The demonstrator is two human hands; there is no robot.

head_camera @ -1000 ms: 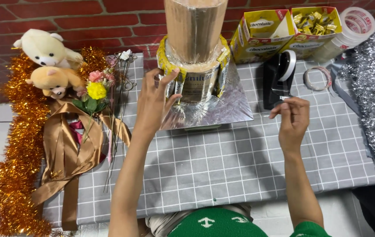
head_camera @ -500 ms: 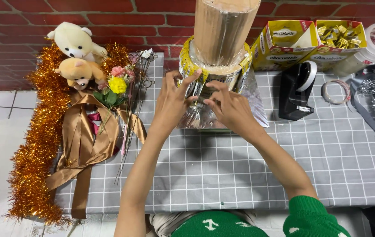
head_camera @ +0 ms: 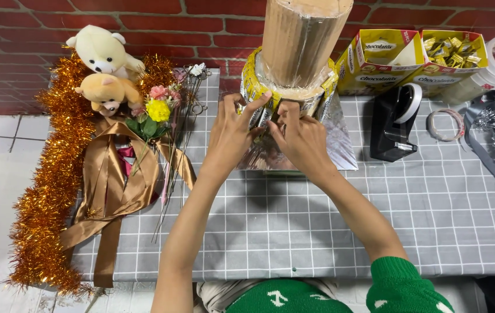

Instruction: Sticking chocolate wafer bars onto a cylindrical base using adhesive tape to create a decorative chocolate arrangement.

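**Hands at the ring of yellow bars**

Pressing on the ring of yellow bars (head_camera: 254,87) at the foot of the cardboard tube (head_camera: 302,40), both hands work mid-table on the silver foil (head_camera: 340,152). The left hand (head_camera: 231,136) spreads its fingers flat, steadying the bars; the right hand (head_camera: 302,142) pinches narrowly at one. Behind, open yellow boxes (head_camera: 369,61) hold gold-wrapped sweets (head_camera: 450,51). A black tape dispenser (head_camera: 395,122) stands close by.

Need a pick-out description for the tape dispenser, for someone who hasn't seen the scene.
Start at the tall cardboard tube at the back middle of the grey checked tablecloth. Just right of it, in front of the yellow boxes, stands the tape dispenser. It is the only black, blocky item, unlike the loose flat tape ring beside it.
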